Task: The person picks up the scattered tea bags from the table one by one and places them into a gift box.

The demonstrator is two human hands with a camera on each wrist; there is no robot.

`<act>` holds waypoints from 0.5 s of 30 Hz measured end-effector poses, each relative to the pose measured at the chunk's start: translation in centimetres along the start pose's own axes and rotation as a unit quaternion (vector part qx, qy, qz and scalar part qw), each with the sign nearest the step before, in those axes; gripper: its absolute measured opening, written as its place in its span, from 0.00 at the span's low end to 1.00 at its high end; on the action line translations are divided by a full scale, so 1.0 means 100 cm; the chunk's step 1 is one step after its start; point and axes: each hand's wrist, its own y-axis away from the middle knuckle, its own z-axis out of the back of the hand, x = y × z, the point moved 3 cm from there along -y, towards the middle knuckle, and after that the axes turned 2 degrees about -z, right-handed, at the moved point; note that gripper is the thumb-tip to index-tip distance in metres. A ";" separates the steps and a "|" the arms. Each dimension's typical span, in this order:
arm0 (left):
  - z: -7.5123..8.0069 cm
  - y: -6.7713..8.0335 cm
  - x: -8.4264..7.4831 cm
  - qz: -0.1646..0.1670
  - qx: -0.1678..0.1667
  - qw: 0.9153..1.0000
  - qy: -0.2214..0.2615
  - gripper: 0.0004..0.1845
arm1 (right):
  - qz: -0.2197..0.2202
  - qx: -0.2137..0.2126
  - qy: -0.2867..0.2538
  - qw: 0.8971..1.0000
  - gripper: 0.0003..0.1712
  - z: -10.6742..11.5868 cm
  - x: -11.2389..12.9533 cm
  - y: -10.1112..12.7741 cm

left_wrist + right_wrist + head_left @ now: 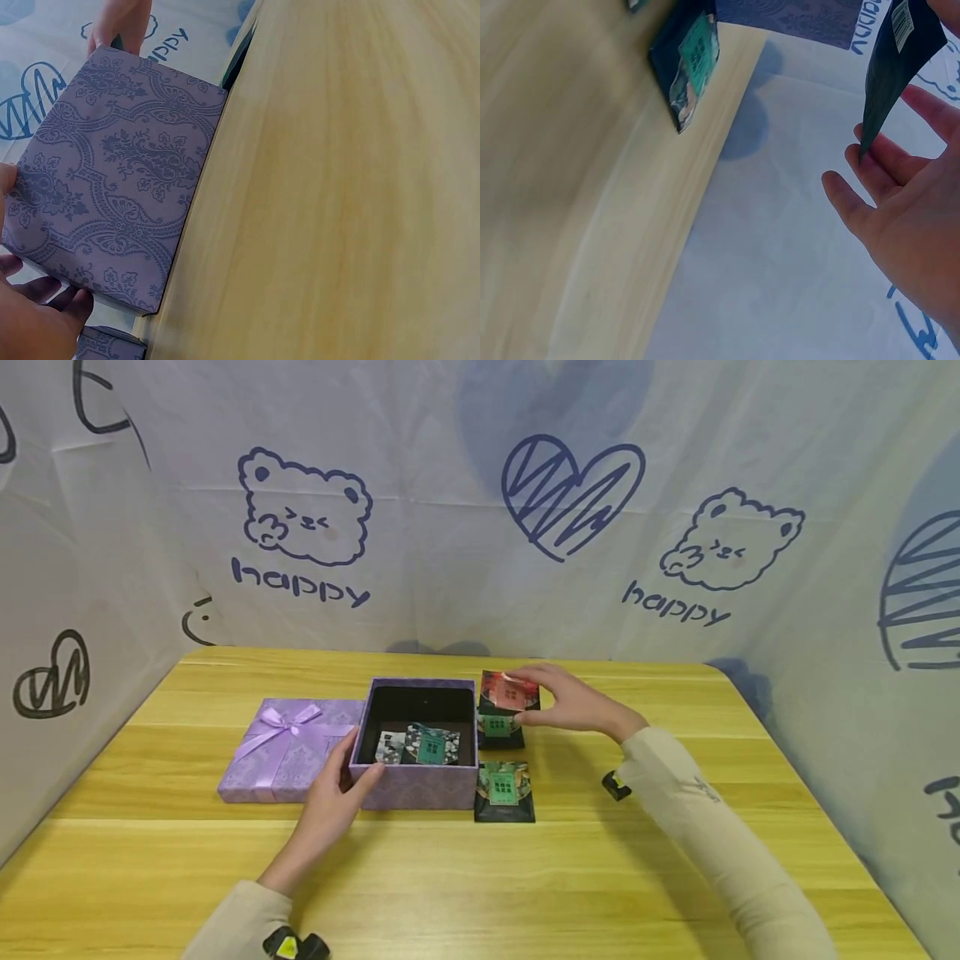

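An open purple patterned gift box (420, 789) stands on the table. My left hand (327, 802) holds its front left corner, thumb at the front rim and fingers along the side. Inside lie sachets, one with a green label (432, 747) and a pale one (390, 748). Right of the box, my right hand (577, 703) pinches a red-labelled black sachet (510, 693) by its edges. In the right wrist view that sachet's dark back (900, 67), with a barcode, hangs above the table. Below it in the head view lies a green-labelled sachet (501, 740), partly covered.
Another green-labelled sachet (503, 792) lies beside the box's front right corner. The purple lid (251, 772) with a ribbon bow rests left of the box. A white printed cloth (442, 552) hangs behind the wooden table (450, 885) and along its sides.
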 end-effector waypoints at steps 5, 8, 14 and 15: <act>0.000 0.000 0.001 -0.002 -0.004 1.000 0.003 0.37 | 0.003 0.007 0.010 1.000 0.43 -0.001 0.008 -0.005; 0.000 0.000 0.001 -0.003 -0.005 1.000 0.002 0.37 | 0.006 0.014 0.009 1.000 0.42 -0.001 0.014 -0.008; 0.000 0.000 0.000 -0.009 -0.006 1.000 -0.002 0.37 | 0.010 0.029 0.016 0.999 0.42 -0.004 0.025 -0.015; 0.000 0.000 0.001 -0.011 -0.006 1.000 -0.004 0.37 | 0.012 0.032 0.019 0.999 0.42 -0.004 0.027 -0.016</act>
